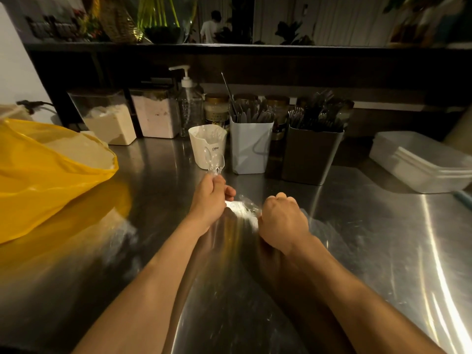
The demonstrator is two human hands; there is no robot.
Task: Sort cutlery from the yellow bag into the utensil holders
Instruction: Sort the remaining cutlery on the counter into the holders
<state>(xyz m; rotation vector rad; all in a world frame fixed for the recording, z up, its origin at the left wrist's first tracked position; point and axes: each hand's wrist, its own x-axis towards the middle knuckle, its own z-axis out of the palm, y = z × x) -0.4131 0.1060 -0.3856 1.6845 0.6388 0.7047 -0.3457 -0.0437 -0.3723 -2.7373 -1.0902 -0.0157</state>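
My left hand (210,200) grips a few clear plastic spoons (214,162) by their handles, bowls pointing up just in front of the white holder (208,145). My right hand (282,221) is fisted around a crumpled clear plastic wrapper (242,208) that stretches between both hands above the steel counter. The yellow bag (46,175) lies open at the left. A light grey holder (250,146) stands full of knives, and a dark grey holder (310,154) full of forks stands to its right.
Steel counter (357,238) with glare streaks. Along the back stand two clear tubs of powder (109,118), a pump bottle (189,103) and jars. A white lidded container (421,162) sits at the right. A dark shelf runs overhead.
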